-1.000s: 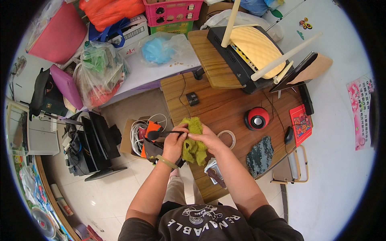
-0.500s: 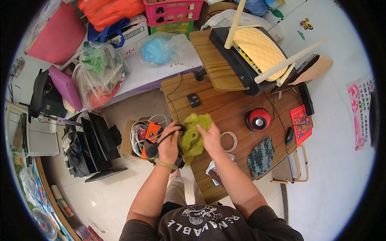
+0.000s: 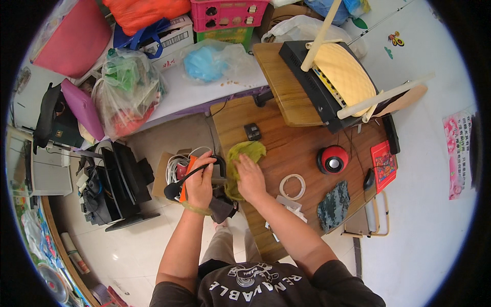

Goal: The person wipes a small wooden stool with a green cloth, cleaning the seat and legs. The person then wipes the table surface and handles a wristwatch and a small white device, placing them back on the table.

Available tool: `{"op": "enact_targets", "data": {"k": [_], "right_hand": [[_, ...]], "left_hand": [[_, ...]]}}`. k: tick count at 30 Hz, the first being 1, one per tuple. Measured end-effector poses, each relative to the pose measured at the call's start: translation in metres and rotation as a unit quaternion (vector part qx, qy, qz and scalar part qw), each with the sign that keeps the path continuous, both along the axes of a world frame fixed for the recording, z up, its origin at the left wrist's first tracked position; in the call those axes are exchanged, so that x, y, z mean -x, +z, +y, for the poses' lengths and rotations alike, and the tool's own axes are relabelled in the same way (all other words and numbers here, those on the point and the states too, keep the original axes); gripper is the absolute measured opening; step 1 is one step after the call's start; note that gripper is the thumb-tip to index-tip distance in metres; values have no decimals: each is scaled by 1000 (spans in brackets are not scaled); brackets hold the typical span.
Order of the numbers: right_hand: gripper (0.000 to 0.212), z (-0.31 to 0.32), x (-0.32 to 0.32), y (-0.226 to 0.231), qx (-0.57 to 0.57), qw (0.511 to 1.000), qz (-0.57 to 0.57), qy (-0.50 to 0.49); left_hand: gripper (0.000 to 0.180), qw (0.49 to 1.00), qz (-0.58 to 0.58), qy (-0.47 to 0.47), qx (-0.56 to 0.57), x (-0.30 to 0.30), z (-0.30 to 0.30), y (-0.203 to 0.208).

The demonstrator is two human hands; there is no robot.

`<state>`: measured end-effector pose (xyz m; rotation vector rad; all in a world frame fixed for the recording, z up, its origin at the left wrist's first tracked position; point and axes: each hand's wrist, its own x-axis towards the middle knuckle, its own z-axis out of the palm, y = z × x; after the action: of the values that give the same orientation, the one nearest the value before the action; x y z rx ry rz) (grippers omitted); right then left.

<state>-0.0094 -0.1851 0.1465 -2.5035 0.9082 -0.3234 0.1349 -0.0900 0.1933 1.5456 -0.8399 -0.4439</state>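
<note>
1. Yellow-green cloth lies crumpled at the left edge of the wooden desk, partly covered by the right hand's fingers; its near end reaches down beside that hand.
2. The right hand rests on the cloth with its fingers extended; whether it grips the fabric or only presses on it, I cannot tell.
3. The left hand is closed around a black headset-like item, whose thin stem runs left across the fingers to a rounded black tip. A pale yellow bracelet circles the left wrist.
4. Just right of that wrist and left of the desk's edge is a dark grey item; its kind is unclear.
5. On the wooden desk, a small black box sits beyond the cloth. Right of the right hand lies a white ring, and a dark mottled piece is farther right.
6. Farther right and beyond, there are 1 red-and-black round speaker, 1 black mouse and 1 red printed mat.
7. Left of the wooden desk, an open cardboard box on the floor holds white cable.
8. On the far left, a white-topped desk carries a clear bag with blue contents.
</note>
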Motion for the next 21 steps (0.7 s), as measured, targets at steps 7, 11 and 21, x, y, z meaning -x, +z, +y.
{"op": "enact_targets", "data": {"k": [7, 11, 21], "right_hand": [[58, -47, 14, 36, -54, 978, -189, -64], [61, -95, 23, 77, -133, 980, -115, -95], [45, -142, 4, 61, -14, 999, 42, 15]], "left_hand": [[14, 1000, -13, 1, 9, -17, -4, 3], [14, 1000, -24, 0, 9, -19, -8, 10], [13, 1000, 0, -3, 19, -22, -17, 0]]}}
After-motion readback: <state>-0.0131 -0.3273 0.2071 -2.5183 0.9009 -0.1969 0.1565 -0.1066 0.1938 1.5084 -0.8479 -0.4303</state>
